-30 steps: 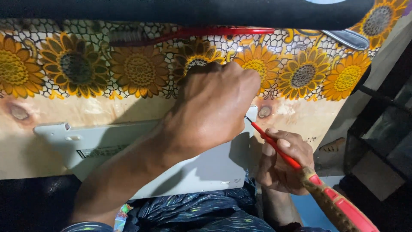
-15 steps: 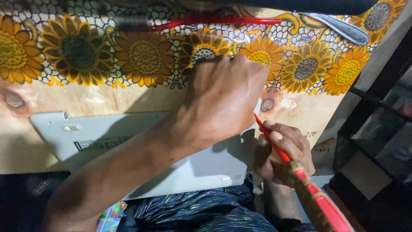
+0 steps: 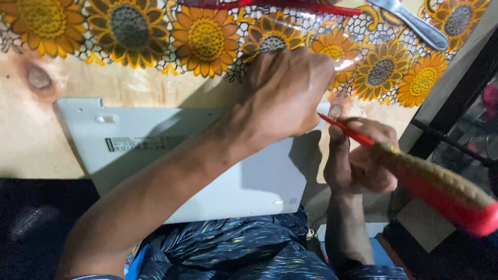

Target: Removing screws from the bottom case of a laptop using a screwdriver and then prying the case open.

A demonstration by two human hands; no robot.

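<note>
A white laptop [image 3: 155,150] lies bottom-up on the wooden table [image 3: 31,135]. My left hand [image 3: 285,96] reaches across it, fingers curled down over the laptop's far right corner, which it hides. My right hand [image 3: 360,161] is just off the laptop's right edge and grips a red screwdriver [image 3: 436,189]. The thin red shaft points up-left, and its tip meets the corner under my left hand. The thick red handle sticks out to the lower right, blurred and close to the camera.
A sunflower-patterned cloth [image 3: 207,36] covers the far part of the table. On it lie a long red tool [image 3: 311,8] and a metal utensil [image 3: 415,23]. A dark frame [image 3: 456,103] borders the table's right edge. Patterned fabric [image 3: 244,249] covers my lap.
Both hands stay at the laptop's right corner. The screwdriver handle has swung lower and farther right, and the view has shifted slightly down.
</note>
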